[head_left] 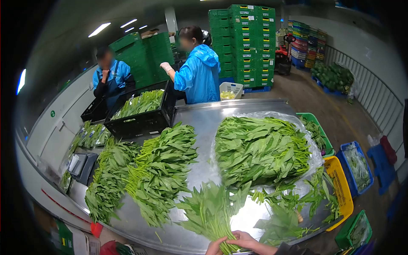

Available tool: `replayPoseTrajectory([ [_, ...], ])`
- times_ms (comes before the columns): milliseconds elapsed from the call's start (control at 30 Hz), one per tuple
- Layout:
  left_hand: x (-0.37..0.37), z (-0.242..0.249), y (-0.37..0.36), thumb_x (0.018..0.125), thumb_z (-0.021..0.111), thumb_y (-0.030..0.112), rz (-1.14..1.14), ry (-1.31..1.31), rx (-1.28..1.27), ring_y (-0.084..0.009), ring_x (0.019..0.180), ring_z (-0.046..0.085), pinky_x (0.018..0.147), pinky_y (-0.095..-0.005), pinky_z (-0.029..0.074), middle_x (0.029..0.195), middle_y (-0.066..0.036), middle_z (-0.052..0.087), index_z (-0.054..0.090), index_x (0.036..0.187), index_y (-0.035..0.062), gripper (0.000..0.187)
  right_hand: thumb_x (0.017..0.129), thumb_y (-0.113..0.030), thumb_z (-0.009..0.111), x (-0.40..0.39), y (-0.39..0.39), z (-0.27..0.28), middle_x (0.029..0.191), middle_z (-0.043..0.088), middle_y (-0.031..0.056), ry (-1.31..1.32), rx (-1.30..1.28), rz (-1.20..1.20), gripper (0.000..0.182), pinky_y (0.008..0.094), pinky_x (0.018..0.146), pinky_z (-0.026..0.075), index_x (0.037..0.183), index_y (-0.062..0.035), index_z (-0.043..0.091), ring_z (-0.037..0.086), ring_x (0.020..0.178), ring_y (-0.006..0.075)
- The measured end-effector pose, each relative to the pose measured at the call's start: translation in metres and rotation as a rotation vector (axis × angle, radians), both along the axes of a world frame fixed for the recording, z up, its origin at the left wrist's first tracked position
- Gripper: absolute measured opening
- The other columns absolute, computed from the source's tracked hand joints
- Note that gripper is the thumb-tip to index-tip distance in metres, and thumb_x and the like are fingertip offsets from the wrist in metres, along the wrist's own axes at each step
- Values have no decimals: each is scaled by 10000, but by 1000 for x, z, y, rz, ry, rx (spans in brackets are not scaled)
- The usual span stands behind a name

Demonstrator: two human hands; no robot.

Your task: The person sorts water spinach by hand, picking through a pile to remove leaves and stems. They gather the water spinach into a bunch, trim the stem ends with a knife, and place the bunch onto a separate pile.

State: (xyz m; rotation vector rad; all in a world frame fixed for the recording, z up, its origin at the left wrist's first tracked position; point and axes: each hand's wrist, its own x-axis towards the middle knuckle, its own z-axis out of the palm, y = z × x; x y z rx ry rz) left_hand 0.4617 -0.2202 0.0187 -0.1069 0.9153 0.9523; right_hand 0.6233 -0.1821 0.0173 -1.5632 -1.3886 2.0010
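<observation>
From my end I have both hands at the near edge of the steel table, the left hand and right hand closed around the stems of a leafy bunch, its leaves fanned out over the metal. Beyond it, a big pile of greens sits on clear plastic; a black crate stands at the far left. I see a yellow crate against the right side, stacked green crates behind, and a metal railing along the wall.
</observation>
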Motion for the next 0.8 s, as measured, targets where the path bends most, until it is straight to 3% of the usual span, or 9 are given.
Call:
replayPoseTrajectory([
  [67, -1, -2, -1, 837, 622, 113, -1, 22, -4, -256, 951, 631, 828, -344, 516, 1025, -146, 655, 564, 1156, -39, 358, 797, -287, 766, 1, -3, 4, 1075, 641, 106, 21, -3, 0, 632, 266, 860, 480, 1259, 46, 493, 613, 958, 150],
  [133, -2, -4, -1, 836, 623, 111, -7, 42, -6, -255, 948, 630, 825, -344, 515, 1022, -144, 654, 563, 1156, -37, 358, 776, -391, 757, 1, -3, 8, 1145, 622, 170, 147, 13, -28, 683, 308, 910, 471, 1258, 30, 517, 608, 1041, 227],
  [233, -2, -7, -1, 834, 626, 108, -7, 69, -12, -255, 943, 630, 821, -345, 515, 1017, -142, 653, 562, 1157, -35, 358, 811, -271, 753, -1, -1, 13, 1126, 624, 117, 101, 61, 2, 602, 281, 919, 454, 1251, 49, 497, 588, 1041, 167],
  [433, -6, -19, -6, 832, 630, 102, 7, 149, -20, -254, 932, 628, 814, -347, 515, 1006, -136, 651, 560, 1157, -31, 359, 841, -300, 710, -6, -7, -43, 1093, 634, 147, -40, 236, 45, 547, 304, 891, 466, 1223, 37, 509, 601, 1016, 193],
  [533, -10, -26, -8, 830, 633, 100, 27, 197, -24, -254, 927, 628, 810, -348, 515, 1001, -134, 650, 558, 1158, -29, 360, 861, -343, 660, -13, -1, 36, 1042, 634, 203, -286, 294, 157, 532, 330, 852, 479, 1207, 29, 503, 625, 972, 253],
  [667, -1, 4, -3, 833, 640, 98, 109, 278, 36, -230, 917, 619, 792, -341, 513, 1030, -121, 630, 555, 1153, -6, 347, 886, -351, 602, -19, -9, 44, 1046, 621, 238, -125, 406, -20, 516, 365, 869, 469, 1231, 18, 496, 613, 958, 338],
  [700, -2, 6, -1, 833, 640, 98, 112, 283, 50, -230, 917, 619, 792, -341, 513, 1030, -121, 630, 555, 1153, -6, 347, 886, -351, 602, -24, -9, 36, 1046, 621, 238, -119, 419, -21, 516, 365, 869, 469, 1231, 18, 496, 613, 958, 338],
  [767, 1, 14, -1, 842, 634, 98, 127, 349, 94, -222, 951, 604, 804, -341, 509, 1076, -127, 613, 544, 1166, -11, 354, 899, -155, 592, -32, -18, 19, 1051, 632, 109, 102, 392, -208, 398, 302, 787, 493, 1268, -29, 512, 589, 917, 172],
  [800, 3, 19, -2, 842, 634, 98, 111, 344, 101, -222, 951, 604, 804, -341, 509, 1076, -127, 613, 544, 1166, -11, 354, 921, -113, 521, -33, -18, 11, 1108, 613, 122, 141, 264, -170, 384, 322, 851, 478, 1295, -27, 491, 575, 978, 194],
])
